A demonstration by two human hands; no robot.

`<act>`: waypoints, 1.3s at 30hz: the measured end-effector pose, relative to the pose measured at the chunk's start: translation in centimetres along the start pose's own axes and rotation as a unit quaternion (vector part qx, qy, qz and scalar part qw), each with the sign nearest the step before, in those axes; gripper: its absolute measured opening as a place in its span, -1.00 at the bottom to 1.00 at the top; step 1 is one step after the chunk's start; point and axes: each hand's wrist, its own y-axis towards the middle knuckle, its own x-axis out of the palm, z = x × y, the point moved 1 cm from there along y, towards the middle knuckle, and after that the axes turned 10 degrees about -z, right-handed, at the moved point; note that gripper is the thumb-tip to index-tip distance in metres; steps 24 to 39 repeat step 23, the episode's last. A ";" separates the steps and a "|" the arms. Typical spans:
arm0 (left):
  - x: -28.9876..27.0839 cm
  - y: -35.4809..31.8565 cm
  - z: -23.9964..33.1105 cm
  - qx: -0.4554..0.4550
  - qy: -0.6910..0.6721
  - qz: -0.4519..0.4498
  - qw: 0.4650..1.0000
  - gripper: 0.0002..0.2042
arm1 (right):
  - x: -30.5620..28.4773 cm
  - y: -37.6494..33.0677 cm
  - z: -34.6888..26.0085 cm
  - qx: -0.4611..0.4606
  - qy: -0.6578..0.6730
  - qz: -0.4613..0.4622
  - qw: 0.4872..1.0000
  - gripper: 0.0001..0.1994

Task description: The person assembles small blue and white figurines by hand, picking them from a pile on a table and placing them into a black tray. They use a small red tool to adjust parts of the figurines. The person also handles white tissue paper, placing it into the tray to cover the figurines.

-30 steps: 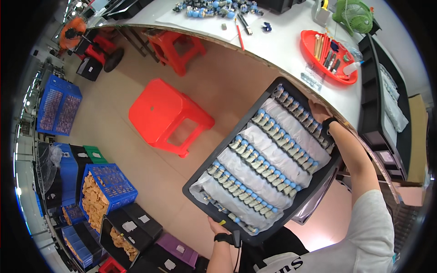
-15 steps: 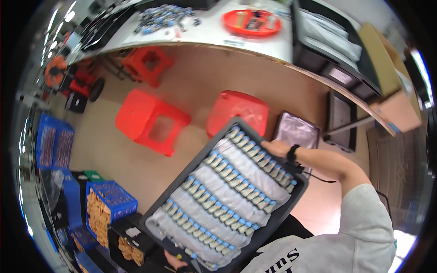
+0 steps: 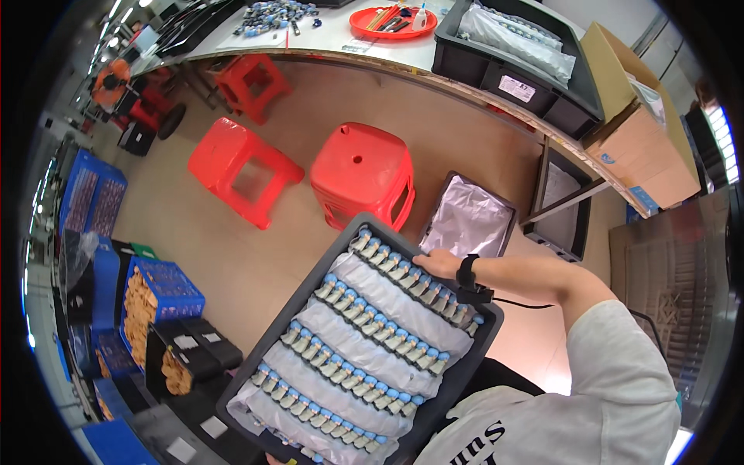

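A dark grey crate [image 3: 291, 310] tilts in front of me. Rows of small blue-and-pale parts [image 3: 356, 308] fill it, with pale wrapping sheets [image 3: 364, 329] between the rows. On the crate's far right rim, my right hand [image 3: 439, 264] is closed, fingers over the edge. A black band with a cable [image 3: 470, 279] circles that wrist. At the crate's near left end, only a sliver of my left hand [image 3: 273, 459] shows by the lower edge; it holds the rim there, its fingers mostly hidden.
Two red stools [image 3: 363, 167] [image 3: 240, 167] stand beyond the crate. A foil-like lined tray [image 3: 470, 217] lies on the floor. The white workbench [image 3: 325, 43] carries a red tray [image 3: 394, 23], a black crate [image 3: 515, 77] and a cardboard box [image 3: 643, 147]. Blue and black crates [image 3: 174, 291] crowd the left.
My view has shifted, so the stools and bench appear further up and left. The crate, still in my hands, sits a little lower and left. Less of my left hand shows.
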 end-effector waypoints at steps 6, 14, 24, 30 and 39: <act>-5.1 8.4 -7.7 -0.072 -0.050 -0.023 0.996 -0.58 | -1.1 -1.2 -0.9 0.067 -0.042 0.025 0.997 -0.37; -2.7 10.0 -10.2 -0.040 -0.031 0.116 0.992 -0.62 | -0.2 -0.7 1.9 0.126 -0.065 0.063 0.988 -0.36; -2.8 10.0 -10.2 -0.061 -0.118 0.045 0.990 -0.70 | 0.5 0.4 4.0 0.111 -0.028 0.067 0.991 -0.37; -2.8 10.0 -10.2 -0.061 -0.118 0.045 0.990 -0.70 | 0.5 0.4 4.0 0.111 -0.028 0.067 0.991 -0.37; -2.8 10.0 -10.2 -0.061 -0.118 0.045 0.990 -0.70 | 0.5 0.4 4.0 0.111 -0.028 0.067 0.991 -0.37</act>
